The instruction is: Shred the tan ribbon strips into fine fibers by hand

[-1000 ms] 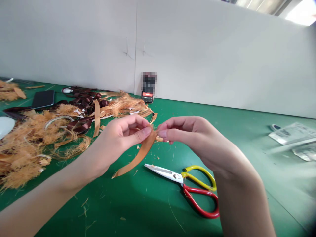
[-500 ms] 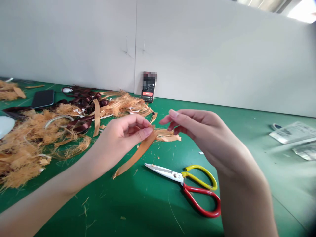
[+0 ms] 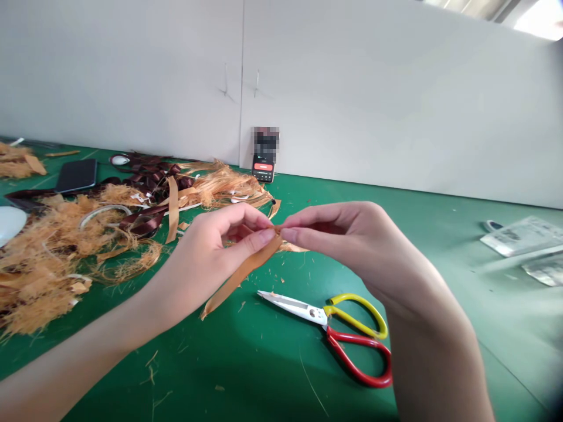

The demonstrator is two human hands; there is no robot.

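Note:
An orange-tan ribbon hangs down to the left from between my fingertips, its loose end near the green tabletop. My left hand pinches its upper end between thumb and forefinger. Thumb and forefinger of my right hand are closed on the same end, right beside the left fingertips. Behind the hands lies a small bundle of tan strips, partly covered by the right thumb. Scissors with one yellow and one red handle lie below the hands, blades pointing left and nearly closed.
On the left spreads a heap of frayed tan fibre with dark brown ribbon among it. A dark flat device lies behind. A phone leans against the grey wall. Clear plastic packets lie at the right.
My right hand has moved left, and its spread fingers have closed on the ribbon's end beside my left fingertips. My left hand and the scissors have stayed in place.

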